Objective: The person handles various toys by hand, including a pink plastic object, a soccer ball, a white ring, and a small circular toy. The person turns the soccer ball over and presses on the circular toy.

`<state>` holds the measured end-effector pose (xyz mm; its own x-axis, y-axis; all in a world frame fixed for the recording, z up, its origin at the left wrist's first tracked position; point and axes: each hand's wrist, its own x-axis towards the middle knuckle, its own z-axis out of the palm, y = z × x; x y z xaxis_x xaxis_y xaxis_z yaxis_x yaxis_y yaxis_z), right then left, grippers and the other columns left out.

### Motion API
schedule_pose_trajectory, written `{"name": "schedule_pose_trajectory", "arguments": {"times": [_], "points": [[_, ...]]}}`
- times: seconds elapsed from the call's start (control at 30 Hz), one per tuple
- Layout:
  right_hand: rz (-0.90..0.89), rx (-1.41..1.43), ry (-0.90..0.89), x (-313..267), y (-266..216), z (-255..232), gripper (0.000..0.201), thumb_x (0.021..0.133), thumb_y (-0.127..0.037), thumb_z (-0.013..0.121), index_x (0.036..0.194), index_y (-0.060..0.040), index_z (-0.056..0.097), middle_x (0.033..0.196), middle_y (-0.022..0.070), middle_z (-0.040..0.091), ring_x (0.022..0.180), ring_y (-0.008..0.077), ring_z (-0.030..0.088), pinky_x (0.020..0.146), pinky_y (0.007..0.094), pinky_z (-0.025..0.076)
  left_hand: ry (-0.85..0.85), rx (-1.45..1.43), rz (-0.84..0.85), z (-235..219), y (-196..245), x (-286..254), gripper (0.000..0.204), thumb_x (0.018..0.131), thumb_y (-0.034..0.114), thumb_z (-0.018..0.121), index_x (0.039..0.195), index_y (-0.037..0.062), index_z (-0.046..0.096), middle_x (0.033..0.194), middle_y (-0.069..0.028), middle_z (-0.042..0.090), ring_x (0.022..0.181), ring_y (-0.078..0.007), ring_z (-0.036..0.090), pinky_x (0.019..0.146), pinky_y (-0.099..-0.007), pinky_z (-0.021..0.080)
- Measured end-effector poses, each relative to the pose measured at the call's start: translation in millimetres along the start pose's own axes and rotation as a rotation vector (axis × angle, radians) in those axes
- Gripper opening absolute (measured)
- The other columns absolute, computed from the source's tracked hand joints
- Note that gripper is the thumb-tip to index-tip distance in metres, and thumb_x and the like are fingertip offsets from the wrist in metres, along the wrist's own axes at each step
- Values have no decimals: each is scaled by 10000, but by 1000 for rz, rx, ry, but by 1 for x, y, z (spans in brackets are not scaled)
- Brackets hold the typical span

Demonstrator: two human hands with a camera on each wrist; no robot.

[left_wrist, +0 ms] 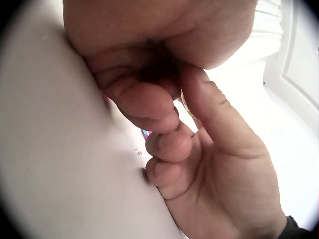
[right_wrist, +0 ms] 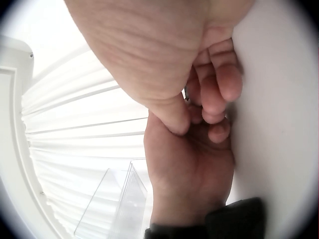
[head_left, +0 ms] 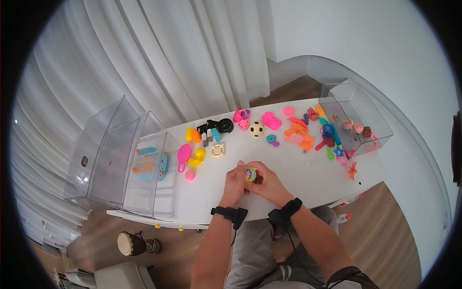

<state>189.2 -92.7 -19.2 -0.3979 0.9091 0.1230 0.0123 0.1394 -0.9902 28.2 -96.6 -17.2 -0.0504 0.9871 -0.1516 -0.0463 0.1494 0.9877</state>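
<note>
Low over the front of the white table, both hands meet around a small round toy [head_left: 250,174] with a yellow rim and a printed figure on its face. My left hand [head_left: 233,185] grips it from the left, thumb at its upper edge. On the other side my right hand [head_left: 272,187] holds it with curled fingers. In the left wrist view the fingers [left_wrist: 149,104] cover nearly all of the toy. From the right wrist, a thumb [right_wrist: 172,114] and curled fingertips hide it. Ahead of the hands lie a cream ring-shaped toy [head_left: 218,151] and a soccer ball [head_left: 256,129].
On the left of the table [head_left: 207,188] stands a clear open box [head_left: 154,164]; another clear bin [head_left: 361,120] holds toys at the right. Several colourful toys line the back, including a pink mirror-shaped toy [head_left: 184,155] and a blue star [head_left: 339,152]. A drum [head_left: 131,244] stands on the floor.
</note>
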Motion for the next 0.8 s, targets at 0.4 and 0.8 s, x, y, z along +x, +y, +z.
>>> {"name": "schedule_pose_trajectory", "arguments": {"times": [0.4, 0.8], "points": [[-10, -29, 36, 1, 3, 1, 567, 936, -20, 778, 1440, -71, 523, 1033, 41, 676, 806, 96, 651, 713, 267, 557, -69, 25, 19, -5, -2, 4, 413, 1098, 428, 604, 995, 41, 699, 832, -35, 718, 632, -98, 647, 525, -248, 506], [6, 18, 55, 0, -5, 2, 568, 948, -47, 745, 1468, -73, 518, 949, 32, 665, 733, 79, 621, 619, 253, 528, -147, -114, 10, -10, -2, 3, 363, 1094, 381, 546, 1140, 37, 654, 901, -61, 721, 724, -138, 681, 581, -258, 528]]}}
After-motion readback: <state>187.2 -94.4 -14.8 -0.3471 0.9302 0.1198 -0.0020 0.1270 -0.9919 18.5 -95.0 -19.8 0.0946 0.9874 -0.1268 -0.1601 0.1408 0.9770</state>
